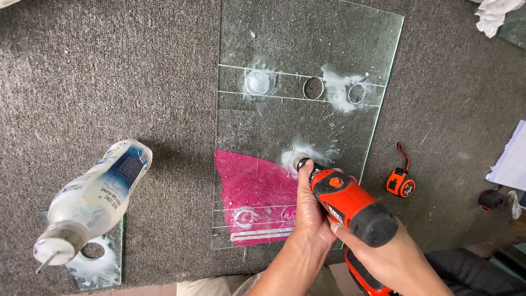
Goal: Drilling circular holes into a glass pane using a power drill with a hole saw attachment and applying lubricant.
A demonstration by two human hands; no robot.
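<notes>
Both hands grip orange drill (350, 205) – left hand (312, 211) wrapped near chuck, right hand (383, 257) closed on handle. Bit pressed on glass sheet (307, 38) at centre; plastic bottle (93, 200) at 9 o'clock, tape measure (400, 182) at 3 o'clock.

2 hands (315, 211) (383, 257), 1 drill (350, 205), 2 glass panes (307, 82) (96, 263) (1 large, 1 small piece), 1 plastic bottle (96, 200), 1 tape measure (400, 182), 1 pink sheet (252, 189), 1 white rag (496, 13).

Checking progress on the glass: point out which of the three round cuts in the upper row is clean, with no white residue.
The middle hole. It sits clean between the left cut, whitish and ringed with powder, and the right hole, surrounded by white slurry.
</notes>
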